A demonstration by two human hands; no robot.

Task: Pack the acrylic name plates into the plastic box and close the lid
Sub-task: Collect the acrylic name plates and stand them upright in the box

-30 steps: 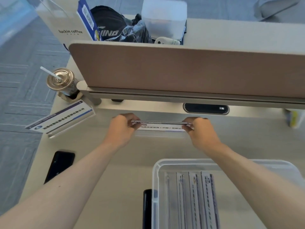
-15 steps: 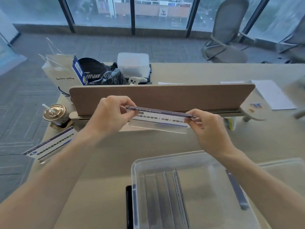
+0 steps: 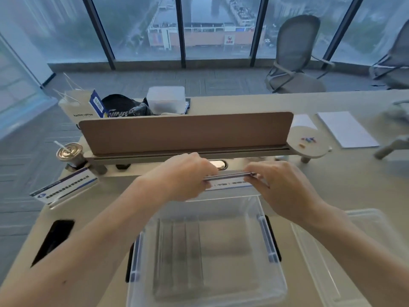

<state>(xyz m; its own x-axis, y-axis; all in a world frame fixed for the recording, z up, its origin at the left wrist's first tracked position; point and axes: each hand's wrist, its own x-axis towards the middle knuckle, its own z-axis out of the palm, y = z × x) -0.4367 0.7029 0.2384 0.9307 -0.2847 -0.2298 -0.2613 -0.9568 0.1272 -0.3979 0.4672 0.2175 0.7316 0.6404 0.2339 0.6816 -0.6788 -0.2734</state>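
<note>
My left hand [image 3: 184,176] and my right hand [image 3: 278,185] each pinch one end of a clear acrylic name plate [image 3: 228,180] with printed text, holding it level just above the far rim of the plastic box [image 3: 274,282]. The open clear box sits on the desk in front of me with several name plates [image 3: 179,258] lying flat in its left half. Another name plate [image 3: 64,189] stands on the desk at the left. The clear lid [image 3: 354,251] lies to the right of the box.
A brown divider panel [image 3: 186,131] runs across the desk behind my hands. A lidded cup with a straw [image 3: 69,152] stands at its left end, and a black phone [image 3: 54,239] lies near the left edge. White paper [image 3: 346,128] lies at the far right.
My hands lowered the name plate and brought it toward me, down to the box's far rim. The view tilted up, showing more of the room.
</note>
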